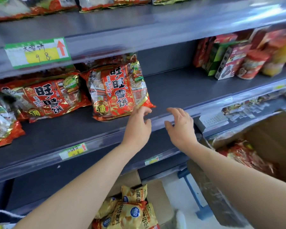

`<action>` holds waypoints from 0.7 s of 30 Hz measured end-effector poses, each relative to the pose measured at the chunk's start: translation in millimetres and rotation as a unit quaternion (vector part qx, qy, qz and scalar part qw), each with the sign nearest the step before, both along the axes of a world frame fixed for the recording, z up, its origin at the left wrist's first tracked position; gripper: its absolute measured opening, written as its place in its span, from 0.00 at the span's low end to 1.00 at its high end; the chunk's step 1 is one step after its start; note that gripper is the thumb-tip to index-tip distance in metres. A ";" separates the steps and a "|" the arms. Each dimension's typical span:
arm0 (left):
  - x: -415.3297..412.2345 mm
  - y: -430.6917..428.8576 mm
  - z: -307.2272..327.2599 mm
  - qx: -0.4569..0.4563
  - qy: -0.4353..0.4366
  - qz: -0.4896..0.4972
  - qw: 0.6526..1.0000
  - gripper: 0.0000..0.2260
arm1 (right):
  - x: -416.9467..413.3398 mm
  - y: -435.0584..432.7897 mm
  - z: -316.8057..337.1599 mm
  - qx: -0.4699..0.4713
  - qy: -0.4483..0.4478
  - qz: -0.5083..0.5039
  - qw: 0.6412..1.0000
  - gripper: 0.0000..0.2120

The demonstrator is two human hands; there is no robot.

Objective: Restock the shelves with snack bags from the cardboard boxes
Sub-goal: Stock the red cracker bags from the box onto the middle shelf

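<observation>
A red snack bag (pixel 117 91) stands upright on the dark middle shelf (pixel 180 90). A second red bag (pixel 45 96) leans to its left. My left hand (pixel 137 128) hovers at the upright bag's lower right corner, fingers apart, holding nothing. My right hand (pixel 180 128) is beside it over the shelf's front edge, also open and empty. An open cardboard box (pixel 267 138) at the right holds more red bags (pixel 244 154). Another box (pixel 157 192) below holds yellow snack bags (pixel 129 210).
More red bags (pixel 2 124) lie at the shelf's far left. Boxes and packets (pixel 234 58) crowd its right end. Between them the shelf is bare. The shelf above carries bags (pixel 33 7) and a price label (pixel 38 52). A blue stand (pixel 195 195) stands on the floor.
</observation>
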State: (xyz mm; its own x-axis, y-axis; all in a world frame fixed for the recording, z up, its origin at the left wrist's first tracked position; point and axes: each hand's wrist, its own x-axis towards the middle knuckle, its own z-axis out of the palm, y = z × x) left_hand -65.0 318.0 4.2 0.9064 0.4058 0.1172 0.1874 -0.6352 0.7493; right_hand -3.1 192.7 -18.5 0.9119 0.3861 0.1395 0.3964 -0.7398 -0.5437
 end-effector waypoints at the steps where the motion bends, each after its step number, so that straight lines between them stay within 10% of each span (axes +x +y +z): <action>1: 2.8 -16.4 -1.7 0.005 0.001 -0.029 1.000 0.12 | -2.0 -17.3 -1.5 -0.002 0.002 -0.015 1.000 0.20; 11: 54.3 -205.1 -24.8 -0.029 0.069 -0.253 0.965 0.11 | 3.5 -224.4 -17.9 0.006 0.079 -0.264 0.961 0.20; 21: 156.9 -327.1 -118.6 -0.015 0.261 -0.242 0.934 0.15 | 95.4 -353.2 -115.4 0.108 0.373 -0.461 0.798 0.24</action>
